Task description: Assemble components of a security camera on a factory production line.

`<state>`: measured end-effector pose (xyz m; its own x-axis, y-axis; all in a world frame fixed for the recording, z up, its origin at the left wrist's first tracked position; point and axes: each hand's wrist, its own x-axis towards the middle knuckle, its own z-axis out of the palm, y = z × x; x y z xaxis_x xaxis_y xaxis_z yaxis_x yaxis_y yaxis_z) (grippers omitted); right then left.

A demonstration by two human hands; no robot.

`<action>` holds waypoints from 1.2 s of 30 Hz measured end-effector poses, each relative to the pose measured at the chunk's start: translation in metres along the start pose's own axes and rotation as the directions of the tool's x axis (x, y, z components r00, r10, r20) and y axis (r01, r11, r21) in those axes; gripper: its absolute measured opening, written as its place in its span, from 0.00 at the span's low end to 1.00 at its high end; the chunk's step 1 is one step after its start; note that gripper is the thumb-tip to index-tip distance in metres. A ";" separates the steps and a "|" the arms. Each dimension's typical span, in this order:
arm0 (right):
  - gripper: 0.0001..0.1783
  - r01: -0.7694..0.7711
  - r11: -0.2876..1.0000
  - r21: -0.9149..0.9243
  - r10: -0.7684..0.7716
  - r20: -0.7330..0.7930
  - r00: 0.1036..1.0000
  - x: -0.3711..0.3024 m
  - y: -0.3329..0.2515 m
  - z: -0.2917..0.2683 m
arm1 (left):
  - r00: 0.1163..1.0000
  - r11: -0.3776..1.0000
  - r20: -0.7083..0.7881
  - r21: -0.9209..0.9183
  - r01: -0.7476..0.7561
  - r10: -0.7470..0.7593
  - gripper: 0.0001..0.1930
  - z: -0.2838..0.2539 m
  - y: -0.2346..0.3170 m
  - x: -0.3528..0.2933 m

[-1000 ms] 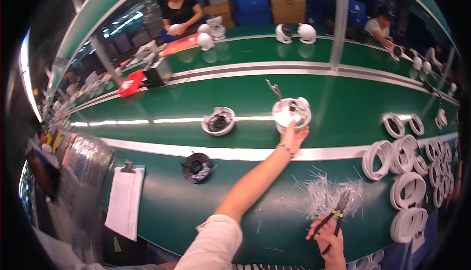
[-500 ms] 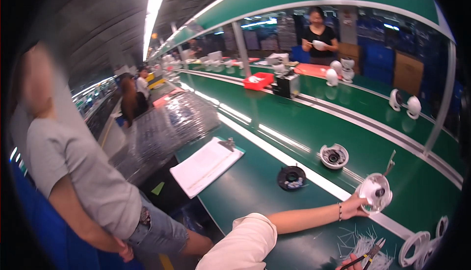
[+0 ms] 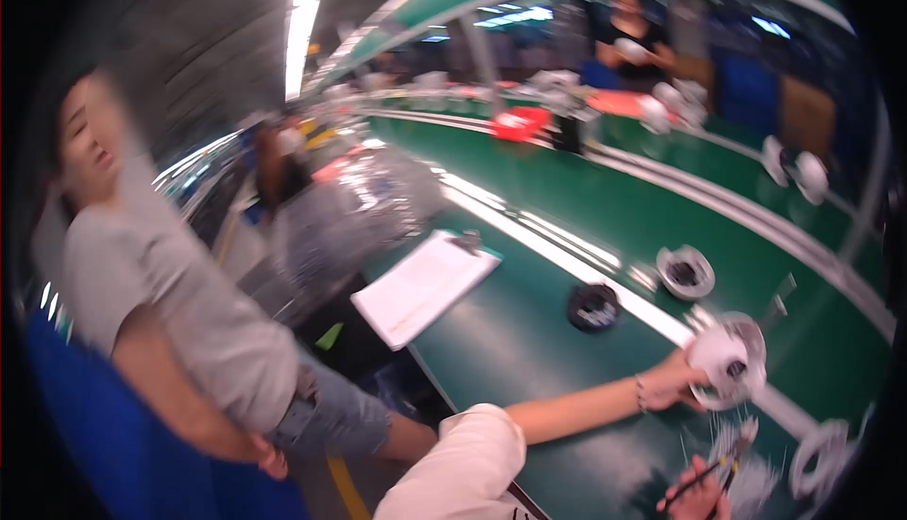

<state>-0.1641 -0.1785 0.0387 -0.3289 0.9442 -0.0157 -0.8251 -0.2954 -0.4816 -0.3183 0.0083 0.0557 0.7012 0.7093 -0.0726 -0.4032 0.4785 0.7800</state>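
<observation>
My left hand [image 3: 673,380] reaches out over the bench and grips a white rounded housing [image 3: 723,355] with a dark hole in its middle. Below it, at the bottom of the view, my right hand [image 3: 699,494] is closed around cutting pliers [image 3: 726,468] with black and yellow handles, their jaws just under the housing. Thin white strips, like cable ties [image 3: 753,484], lie in a heap beside the pliers. A thin pale piece [image 3: 780,301] stands out beyond the housing; blur hides whether it is attached.
A black round part [image 3: 593,306] and a white housing with a dark core [image 3: 685,274] lie farther off. White rings [image 3: 814,459] are at the right. A clipboard [image 3: 425,286] rests on the bench's left edge, near a standing person [image 3: 179,322]. Another person [image 3: 635,43] works across the line.
The view has shifted and blurred. My left hand has turned the white housing so more of its outer side shows. My right hand has raised the pliers closer to the housing.
</observation>
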 end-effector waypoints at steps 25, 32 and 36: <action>0.36 -0.198 0.901 -0.386 0.196 -0.045 0.980 0.047 -0.058 0.035 | 0.987 0.841 0.152 0.525 -0.129 0.057 0.38 0.001 0.044 -0.019; 0.30 -0.179 0.901 -0.395 0.173 -0.053 0.984 0.060 -0.055 0.041 | 0.984 0.841 0.172 0.526 -0.127 0.041 0.39 -0.001 0.048 -0.025; 0.31 -0.197 0.914 -0.355 0.142 -0.173 0.975 0.036 -0.065 0.033 | 0.964 0.681 0.239 0.688 -0.251 0.114 0.38 0.010 0.026 -0.007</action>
<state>-0.1378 -0.1297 0.0987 -0.3585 0.9033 -0.2357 -0.5266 -0.4041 -0.7479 -0.3276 0.0107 0.0833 0.7709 0.6146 0.1670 -0.0456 -0.2083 0.9770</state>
